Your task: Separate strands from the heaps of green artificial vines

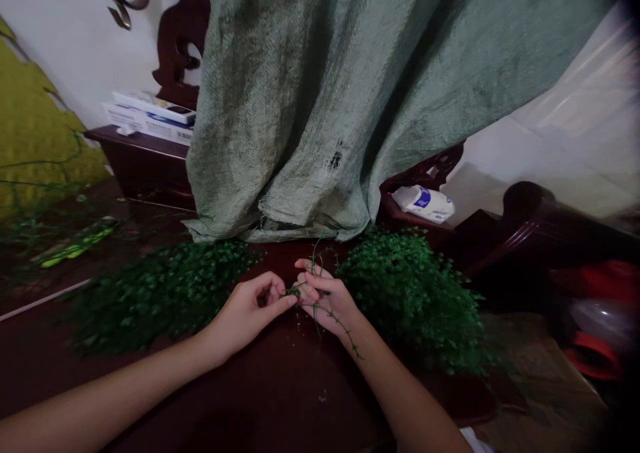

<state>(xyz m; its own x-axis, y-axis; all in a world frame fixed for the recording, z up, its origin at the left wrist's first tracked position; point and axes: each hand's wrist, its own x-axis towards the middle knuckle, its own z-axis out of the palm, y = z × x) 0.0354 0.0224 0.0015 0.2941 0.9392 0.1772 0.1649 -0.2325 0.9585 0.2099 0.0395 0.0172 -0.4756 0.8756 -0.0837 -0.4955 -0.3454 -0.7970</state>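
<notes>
My left hand (250, 310) and my right hand (323, 296) meet over the dark wooden table (280, 400). Both pinch a thin green sprig (320, 306) with tiny leaves; its stem trails down across my right wrist. My left fingers are curled with the fingertips closed on the sprig's end. My right fingers are wrapped round the stem. A heap of small green leaves (150, 293) lies left of my hands. A second, taller heap of green foliage (420, 293) lies to the right.
A grey-green woven sack cloth (320, 106) hangs down behind the heaps. White boxes (150, 113) sit on a dark cabinet at back left. A white packet (423, 203) lies on carved wooden furniture at right. Red and grey objects (595, 313) sit far right.
</notes>
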